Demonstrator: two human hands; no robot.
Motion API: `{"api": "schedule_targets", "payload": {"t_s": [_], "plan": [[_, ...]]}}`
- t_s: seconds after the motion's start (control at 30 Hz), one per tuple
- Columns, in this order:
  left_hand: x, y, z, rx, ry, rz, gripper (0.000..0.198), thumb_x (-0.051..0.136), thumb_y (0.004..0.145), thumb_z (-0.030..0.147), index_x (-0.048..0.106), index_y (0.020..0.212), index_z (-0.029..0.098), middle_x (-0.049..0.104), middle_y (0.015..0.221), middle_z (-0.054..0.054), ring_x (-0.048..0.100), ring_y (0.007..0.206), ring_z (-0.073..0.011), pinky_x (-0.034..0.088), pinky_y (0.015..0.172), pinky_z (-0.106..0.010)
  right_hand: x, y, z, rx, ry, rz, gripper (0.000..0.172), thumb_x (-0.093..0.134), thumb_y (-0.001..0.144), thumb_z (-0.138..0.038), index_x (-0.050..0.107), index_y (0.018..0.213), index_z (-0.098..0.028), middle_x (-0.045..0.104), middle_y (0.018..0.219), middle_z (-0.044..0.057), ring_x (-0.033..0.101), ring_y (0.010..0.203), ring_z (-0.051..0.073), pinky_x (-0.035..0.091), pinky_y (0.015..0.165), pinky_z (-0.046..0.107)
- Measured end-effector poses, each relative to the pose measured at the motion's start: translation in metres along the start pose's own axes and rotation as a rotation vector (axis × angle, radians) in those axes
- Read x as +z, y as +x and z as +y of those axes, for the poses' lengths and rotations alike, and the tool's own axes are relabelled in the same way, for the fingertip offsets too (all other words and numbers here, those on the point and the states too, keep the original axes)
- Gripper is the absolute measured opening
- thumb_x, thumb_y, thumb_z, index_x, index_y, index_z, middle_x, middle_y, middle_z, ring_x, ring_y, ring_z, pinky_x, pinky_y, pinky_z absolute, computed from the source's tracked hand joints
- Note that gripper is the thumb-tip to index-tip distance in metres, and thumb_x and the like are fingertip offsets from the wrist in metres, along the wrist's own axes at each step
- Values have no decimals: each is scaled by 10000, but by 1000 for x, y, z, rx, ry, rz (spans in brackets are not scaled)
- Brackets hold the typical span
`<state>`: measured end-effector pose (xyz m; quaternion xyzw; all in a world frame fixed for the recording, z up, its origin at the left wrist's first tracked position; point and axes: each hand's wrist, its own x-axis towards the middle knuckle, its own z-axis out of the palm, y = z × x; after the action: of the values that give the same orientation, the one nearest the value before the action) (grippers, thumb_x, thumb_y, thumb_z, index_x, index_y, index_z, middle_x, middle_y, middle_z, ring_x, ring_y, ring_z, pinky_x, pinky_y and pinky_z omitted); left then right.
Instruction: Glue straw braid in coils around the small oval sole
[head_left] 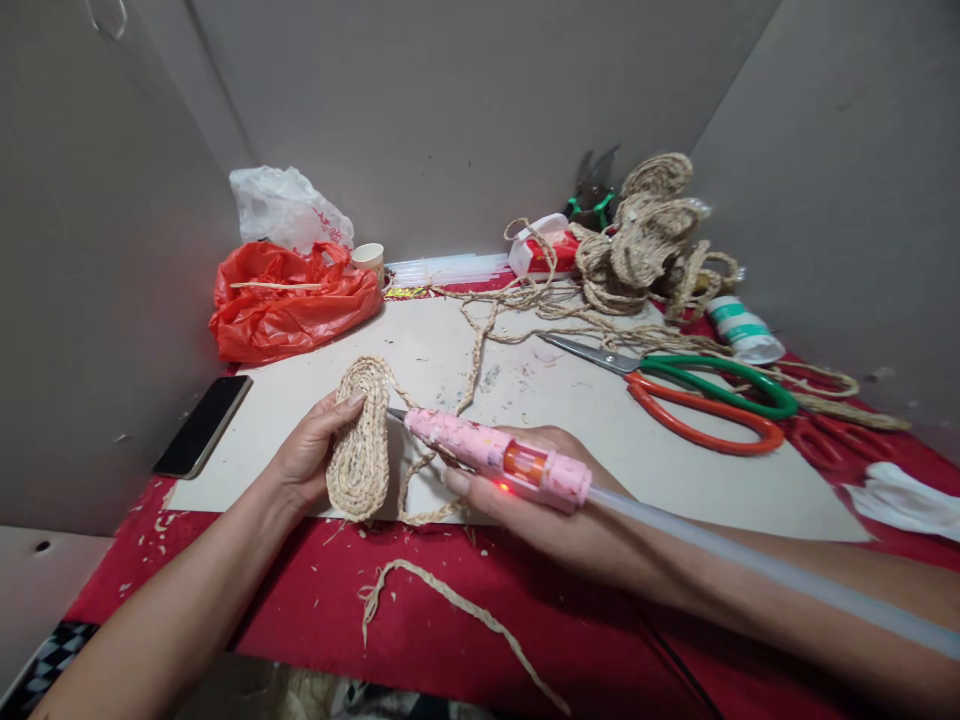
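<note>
My left hand [311, 447] holds an oval coil of braided straw cord [358, 450] upright, thumb on its face and the other fingers hidden behind. In my right hand [517, 500] is a pink glue gun [480, 450] with a lit red light and a long translucent glue stick out of its back. The gun's metal nozzle points left, at the right edge of the coil; whether it touches is too small to tell. A braided cord [480, 365] runs from the coil's top right, loops near the gun and continues to the back.
Large scissors [705, 400] lie open at right, by bundled cord [645, 245] and a green-striped roll [746, 328]. A red bag [292, 305], paper cup [369, 262] and phone [204, 427] are at left. A loose cord piece [465, 605] lies on the red cloth in front.
</note>
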<state>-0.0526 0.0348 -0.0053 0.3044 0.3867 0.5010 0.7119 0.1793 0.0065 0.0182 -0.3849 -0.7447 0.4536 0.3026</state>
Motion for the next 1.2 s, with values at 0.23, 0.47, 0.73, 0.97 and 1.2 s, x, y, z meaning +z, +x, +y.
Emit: {"api": "schedule_targets", "payload": {"t_s": [0.23, 0.47, 0.73, 0.97, 1.2], "plan": [[0, 0, 1, 4, 9, 12, 204, 783, 674, 219, 704, 831, 117, 724, 701, -35, 666, 569, -129, 561, 572, -213, 1, -1, -1, -13, 14, -2, 323, 541, 854, -316, 391, 597, -189, 352, 521, -60, 323, 470, 67, 290, 420, 201], [1, 1, 1, 8, -1, -2, 201, 780, 674, 208, 706, 836, 114, 730, 711, -40, 678, 591, -137, 565, 588, -215, 1, -1, -4, -4, 23, -4, 313, 523, 834, -287, 371, 577, -192, 342, 505, -60, 321, 458, 64, 276, 408, 201], [0, 0, 0, 14, 11, -1, 191, 762, 696, 213, 704, 849, 115, 735, 733, -51, 687, 622, -147, 567, 619, -227, 2, -1, -5, 0, 1, 4, 319, 513, 811, -269, 346, 551, -192, 338, 489, -58, 323, 441, 57, 273, 406, 200], [0, 0, 0, 23, 26, 44, 181, 754, 692, 214, 695, 833, 116, 725, 717, -50, 676, 604, -148, 559, 600, -233, 2, -2, -6, 1, -22, -4, 310, 505, 805, -288, 357, 549, -193, 345, 485, -52, 324, 441, 63, 282, 413, 208], [4, -1, 1, 15, 11, 69, 152, 745, 692, 196, 679, 808, 122, 712, 692, -32, 668, 591, -141, 556, 598, -233, 2, -3, -5, 6, -18, -53, 269, 497, 823, -311, 418, 596, -189, 381, 518, -37, 341, 466, 77, 300, 421, 217]]}}
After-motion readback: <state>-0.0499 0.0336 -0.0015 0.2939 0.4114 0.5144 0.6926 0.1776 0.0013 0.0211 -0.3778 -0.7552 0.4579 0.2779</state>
